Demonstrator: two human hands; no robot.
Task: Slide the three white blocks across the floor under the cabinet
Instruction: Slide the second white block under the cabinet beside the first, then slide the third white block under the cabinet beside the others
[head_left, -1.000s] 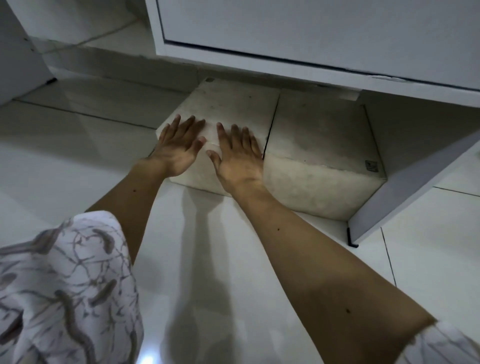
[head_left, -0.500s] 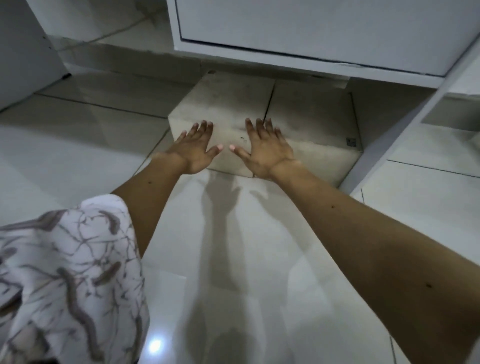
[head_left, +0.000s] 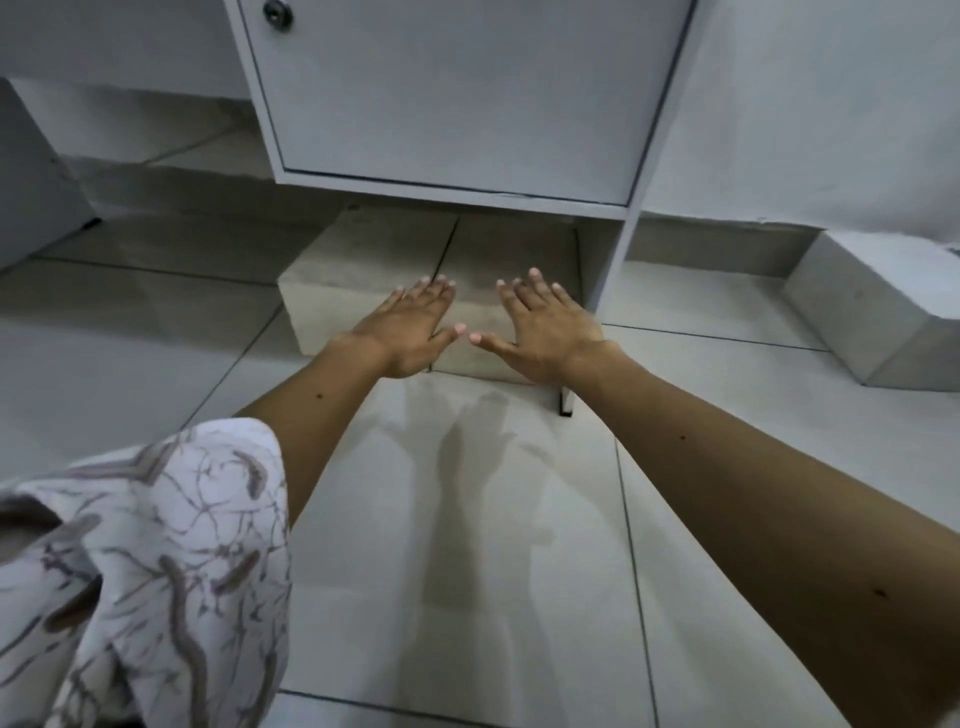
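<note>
1. Nearest the camera: a patterned sleeve, white with grey-brown veining, fills the lower left corner. Both bare forearms reach forward over the pale tiled floor.
2. Floor between the arms: glossy, dark grout lines, shadows of the hands falling on the tile just short of the blocks.
3. Left hand: flat, fingers spread and straight, grasping nothing. Palm sits against the near face of the left block, close to the seam where it meets its neighbour; fingertips reach up to the top edge.
4. Right hand: likewise flat and splayed, nothing held. It lies against the near face of the middle block, close to the cabinet's side panel. The two thumbs point toward each other, tips near but apart.
5. Whether the palms press firmly or only rest there cannot be told.
6. The two blocks stand side by side, touching along a dark seam, their far parts under the bottom edge of the cabinet, near faces still out in front of it. The left block sticks out past the cabinet's left edge.
7. Cabinet side panel comes down to the floor just right of the right hand, ending in a small dark foot.
8. Third block: off to the right, beyond the side panel, well apart from both hands, lying at an angle on the floor near the wall.
9. Farthest: cabinet door with a round lock at the upper left.
</note>
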